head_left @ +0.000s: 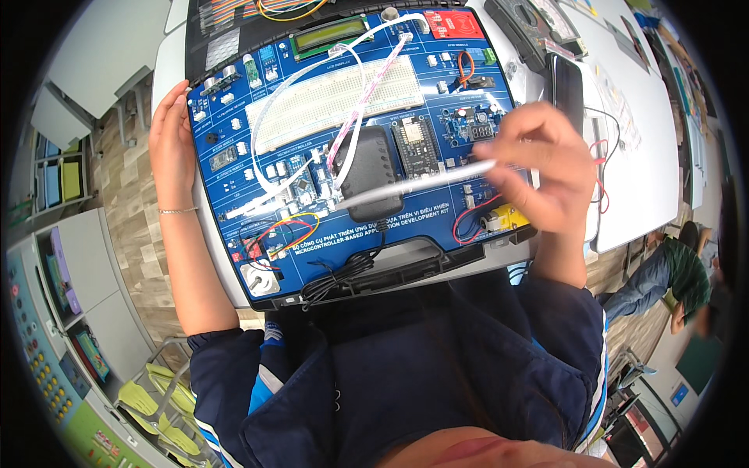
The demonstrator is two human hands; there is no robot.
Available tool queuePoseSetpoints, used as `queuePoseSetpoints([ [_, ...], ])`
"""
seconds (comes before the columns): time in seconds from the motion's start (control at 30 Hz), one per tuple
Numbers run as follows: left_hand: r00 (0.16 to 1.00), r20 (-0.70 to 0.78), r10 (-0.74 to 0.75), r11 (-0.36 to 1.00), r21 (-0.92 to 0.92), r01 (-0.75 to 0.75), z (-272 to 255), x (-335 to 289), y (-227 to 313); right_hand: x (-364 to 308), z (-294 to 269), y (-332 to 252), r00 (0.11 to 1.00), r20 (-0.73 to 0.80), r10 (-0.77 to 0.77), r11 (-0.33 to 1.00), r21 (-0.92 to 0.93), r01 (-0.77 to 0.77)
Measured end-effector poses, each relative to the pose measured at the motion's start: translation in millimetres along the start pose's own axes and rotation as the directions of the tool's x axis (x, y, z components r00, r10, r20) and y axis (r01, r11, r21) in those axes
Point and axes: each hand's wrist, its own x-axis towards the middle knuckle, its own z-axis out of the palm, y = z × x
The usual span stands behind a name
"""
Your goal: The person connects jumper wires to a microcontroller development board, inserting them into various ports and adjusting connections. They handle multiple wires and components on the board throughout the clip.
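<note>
A blue electronics kit board (359,238) lies in a black case on the table before me. My left hand (173,132) grips the left edge of the kit, its fingertips at the upper left corner. Over the board's right side, my right hand (546,156) pinches one end of a white cable (421,184), smeared by motion. That cable stretches left toward the microcontroller module (300,183). Other white wires (273,101) loop over the breadboard (312,109) up to the LCD module (331,33). A black power adapter (367,168) lies on the board, partly beneath the cable.
A bundled black cord (339,279) hangs at the case's front edge. To the right are a black phone (565,82) and a multimeter (538,27) on the white table (640,148). Green chairs (160,405) stand at lower left; another person (663,273) is at far right.
</note>
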Motion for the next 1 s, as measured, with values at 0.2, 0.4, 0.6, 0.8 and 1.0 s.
queuePoseSetpoints([
  [0.2, 1.0, -0.001, -0.001, 1.0, -0.002, 0.001, 0.7, 0.1, 1.5, 2.9, 2.6, 9.6, 0.977, -0.213, -0.031, 0.924, -0.379, -0.054],
  [0.4, 1.0, -0.005, -0.004, 0.999, -0.035, 0.004, 0.6, 1.1, 0.5, 15.9, 5.7, 31.0, 0.977, -0.125, -0.17, 0.825, -0.56, 0.072],
  [0.6, 1.0, -0.001, 0.005, 0.997, -0.079, -0.005, 5.3, 0.5, 1.0, 41.9, 5.6, 46.8, 0.98, 0.019, -0.198, 0.765, -0.621, 0.167],
  [0.8, 1.0, 0.004, -0.007, 0.997, -0.083, 0.007, 5.6, -1.0, 2.2, 55.9, 16.4, 66.5, 0.989, 0.095, -0.117, 0.817, -0.557, 0.15],
  [1.0, 1.0, -0.006, -0.01, 0.997, -0.073, 0.01, 5.8, -1.4, 3.0, 57.2, 19.7, 68.6, 0.985, 0.149, -0.086, 0.788, -0.595, 0.159],
])
